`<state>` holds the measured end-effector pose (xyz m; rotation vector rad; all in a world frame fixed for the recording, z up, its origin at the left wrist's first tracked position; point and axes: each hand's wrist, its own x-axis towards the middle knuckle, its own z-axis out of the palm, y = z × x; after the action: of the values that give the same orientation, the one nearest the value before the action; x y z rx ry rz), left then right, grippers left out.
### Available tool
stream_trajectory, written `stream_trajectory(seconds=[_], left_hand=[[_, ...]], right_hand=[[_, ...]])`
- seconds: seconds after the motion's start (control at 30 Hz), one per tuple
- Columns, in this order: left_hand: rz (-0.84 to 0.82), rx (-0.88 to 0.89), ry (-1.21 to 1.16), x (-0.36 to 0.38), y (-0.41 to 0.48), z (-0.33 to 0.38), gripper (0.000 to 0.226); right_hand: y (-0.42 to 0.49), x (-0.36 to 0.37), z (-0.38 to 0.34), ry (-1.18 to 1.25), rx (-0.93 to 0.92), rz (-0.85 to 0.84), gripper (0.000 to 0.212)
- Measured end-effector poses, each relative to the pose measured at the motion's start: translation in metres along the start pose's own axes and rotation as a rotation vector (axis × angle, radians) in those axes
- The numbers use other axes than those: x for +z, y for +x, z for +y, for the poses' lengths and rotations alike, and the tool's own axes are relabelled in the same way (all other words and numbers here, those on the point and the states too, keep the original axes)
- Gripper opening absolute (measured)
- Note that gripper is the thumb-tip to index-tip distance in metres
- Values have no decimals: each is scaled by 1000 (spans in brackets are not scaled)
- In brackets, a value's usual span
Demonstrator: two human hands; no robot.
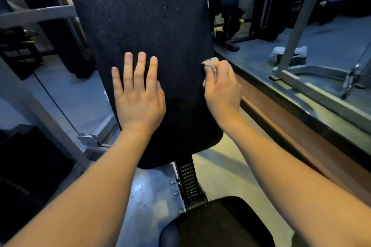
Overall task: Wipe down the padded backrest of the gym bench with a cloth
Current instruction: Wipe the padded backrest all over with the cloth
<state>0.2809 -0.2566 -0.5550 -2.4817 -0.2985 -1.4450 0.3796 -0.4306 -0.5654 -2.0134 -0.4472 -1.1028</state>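
head view, black speckled backrest (pixel 152 16), left hand (pixel 138 96) flat, right hand (pixel 221 86) gripping pale cloth (pixel 209 62)

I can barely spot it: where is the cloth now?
In the head view, the cloth is bunched in the right hand at the right edge of the backrest, opposite the flat left hand.

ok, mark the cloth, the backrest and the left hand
cloth (pixel 208 61): head view, bunched end above the fingers.
backrest (pixel 144 16): head view, bare upper padding.
left hand (pixel 138 100): head view, back of the hand.
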Motion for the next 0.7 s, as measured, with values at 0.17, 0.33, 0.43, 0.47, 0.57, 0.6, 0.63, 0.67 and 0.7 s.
stream_trajectory(seconds=[0.17, 0.33, 0.43, 0.47, 0.57, 0.6, 0.63, 0.67, 0.7], left_hand=[[23, 15, 19, 5, -4, -2, 53], [45, 13, 20, 7, -6, -2, 52], [43, 13, 23, 6, -5, -1, 52], [43, 14, 17, 7, -5, -1, 52], [35, 12, 20, 7, -6, -1, 53], [30, 10, 22, 7, -7, -1, 53], [28, 8, 21, 7, -7, -1, 53], [28, 8, 20, 7, -6, -1, 53], [29, 8, 23, 6, -6, -2, 53]], right_hand=[[-120, -9, 28, -94, -419, -204, 24], [-76, -11, 40, -196, -336, -89, 29], [-55, -5, 25, -135, -147, 16, 28], [-68, -1, 16, -125, -174, 6, 25], [-115, 4, -1, -96, -474, -175, 16], [-116, 4, 1, -113, -555, -198, 15], [-106, 3, 5, -136, -578, -186, 16], [-90, 2, 9, -155, -542, -143, 17], [-73, 0, 12, -162, -455, -93, 19]])
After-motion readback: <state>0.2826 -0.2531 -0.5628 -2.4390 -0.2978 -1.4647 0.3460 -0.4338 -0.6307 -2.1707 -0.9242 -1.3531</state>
